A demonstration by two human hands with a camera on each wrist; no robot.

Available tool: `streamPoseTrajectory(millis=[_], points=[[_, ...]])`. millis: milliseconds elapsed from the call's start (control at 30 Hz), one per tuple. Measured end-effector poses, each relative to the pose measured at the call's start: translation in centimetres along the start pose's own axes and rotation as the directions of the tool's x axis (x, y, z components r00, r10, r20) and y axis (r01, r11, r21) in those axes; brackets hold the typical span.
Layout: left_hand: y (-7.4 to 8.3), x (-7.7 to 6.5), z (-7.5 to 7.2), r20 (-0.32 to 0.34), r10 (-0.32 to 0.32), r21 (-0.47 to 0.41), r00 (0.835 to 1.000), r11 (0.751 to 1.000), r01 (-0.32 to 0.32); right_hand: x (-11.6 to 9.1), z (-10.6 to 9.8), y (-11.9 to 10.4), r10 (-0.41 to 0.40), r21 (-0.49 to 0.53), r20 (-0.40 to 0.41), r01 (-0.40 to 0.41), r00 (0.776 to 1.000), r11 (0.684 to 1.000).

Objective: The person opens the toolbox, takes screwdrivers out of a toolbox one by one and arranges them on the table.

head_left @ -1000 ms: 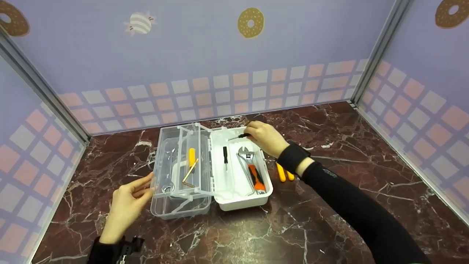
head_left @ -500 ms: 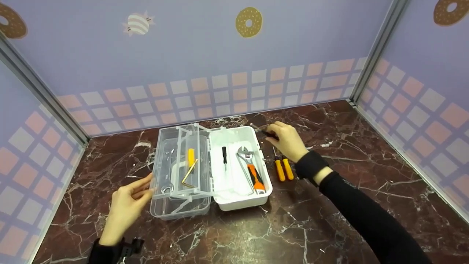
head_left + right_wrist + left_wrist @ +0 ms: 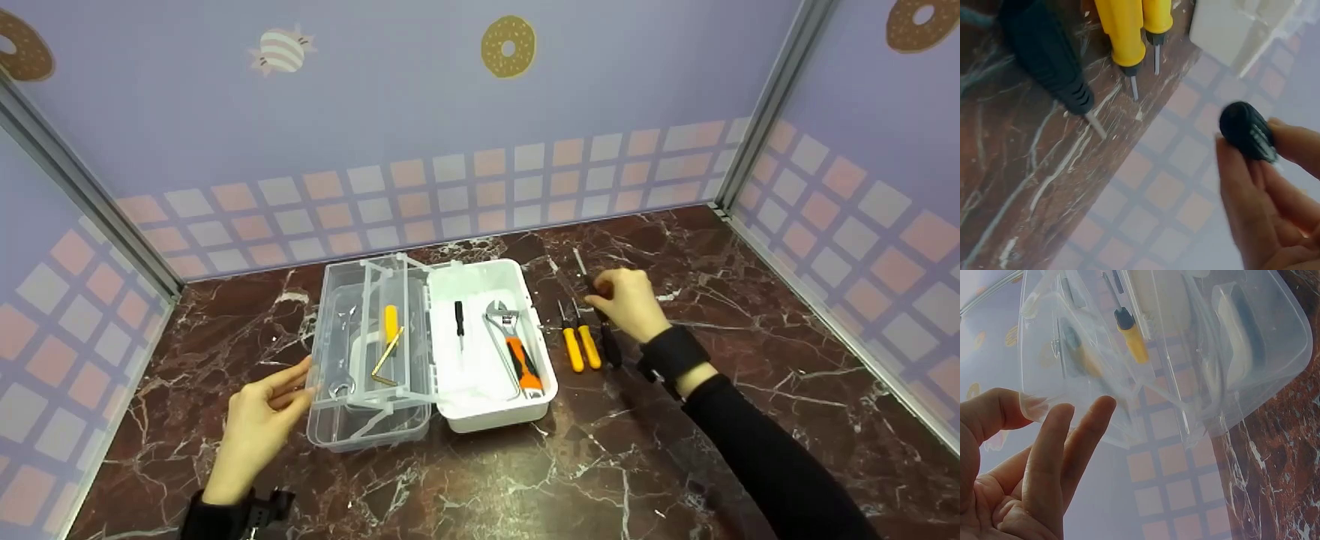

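The right hand (image 3: 628, 302) pinches a small black-handled screwdriver (image 3: 587, 276) between thumb and fingertips (image 3: 1292, 140), its thin shaft pointing away toward the back wall. It hovers over the bench (image 3: 750, 360) just right of the white toolbox (image 3: 491, 409), above a black screwdriver (image 3: 611, 346) and two yellow screwdrivers (image 3: 581, 346) lying side by side close to the toolbox's right wall. The step in hand looks like laying tools out in a row beside the box; the next move would call for lowering the held one parallel to its neighbours and letting go without knocking them.

The left hand (image 3: 259, 424) is relaxed and open, fingers (image 3: 1081, 439) straight and nearly touching the near left corner of the clear lid (image 3: 360, 352); whether they actually touch it is hard to tell. The lid lies folded out left of the toolbox and carries a yellow-handled driver (image 3: 391, 321), a brass hex key (image 3: 388, 352) and a spanner (image 3: 345, 352).

Inside the toolbox remain an adjustable wrench (image 3: 514, 345) with an orange and black grip, and another small black screwdriver (image 3: 460, 319) to its left.
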State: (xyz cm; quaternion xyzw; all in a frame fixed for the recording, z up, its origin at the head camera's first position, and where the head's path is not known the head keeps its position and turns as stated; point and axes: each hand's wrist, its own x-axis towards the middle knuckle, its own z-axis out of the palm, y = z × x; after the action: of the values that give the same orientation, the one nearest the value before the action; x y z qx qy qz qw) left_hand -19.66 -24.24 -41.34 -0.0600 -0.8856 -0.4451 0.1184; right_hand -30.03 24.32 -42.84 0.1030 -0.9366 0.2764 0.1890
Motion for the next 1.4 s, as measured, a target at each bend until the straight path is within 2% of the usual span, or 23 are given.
streamPoseTrajectory(millis=[300,467,633,733,933,1167,1400], points=[[0.0,0.0,0.0,0.003,0.007,0.001,1.0,1.0,-0.007,-1.5,-1.3,2.6,0.144,-0.015,0.107,-0.143,0.984,0.99],[0.1,0.0,0.0,-0.002,0.008,0.005,1.0,1.0,-0.008,-2.1,-1.5,3.6,0.221,-0.007,0.19,-0.224,0.956,0.975],[0.0,-0.1,-0.1,-0.007,0.028,-0.008,1.0,1.0,-0.028,-2.4,-1.7,4.0,0.257,0.01,0.27,-0.269,0.928,0.963],[-0.2,-0.1,-0.1,-0.015,0.035,-0.007,0.999,0.999,-0.036,-2.5,-1.7,4.2,0.262,0.005,0.298,-0.276,0.918,0.961],[-0.2,-0.1,0.0,0.007,0.024,-0.017,1.0,1.0,-0.024,-2.7,-1.2,4.7,0.219,-0.06,0.301,-0.211,0.928,0.976],[0.0,0.0,-0.1,0.023,0.006,-0.029,1.0,1.0,-0.005,-2.7,-0.9,5.3,0.248,-0.053,0.344,-0.244,0.906,0.968],[0.0,-0.1,-0.2,0.024,-0.001,-0.032,1.0,1.0,0.001,-2.5,-0.8,5.5,0.244,-0.07,0.358,-0.235,0.901,0.969]])
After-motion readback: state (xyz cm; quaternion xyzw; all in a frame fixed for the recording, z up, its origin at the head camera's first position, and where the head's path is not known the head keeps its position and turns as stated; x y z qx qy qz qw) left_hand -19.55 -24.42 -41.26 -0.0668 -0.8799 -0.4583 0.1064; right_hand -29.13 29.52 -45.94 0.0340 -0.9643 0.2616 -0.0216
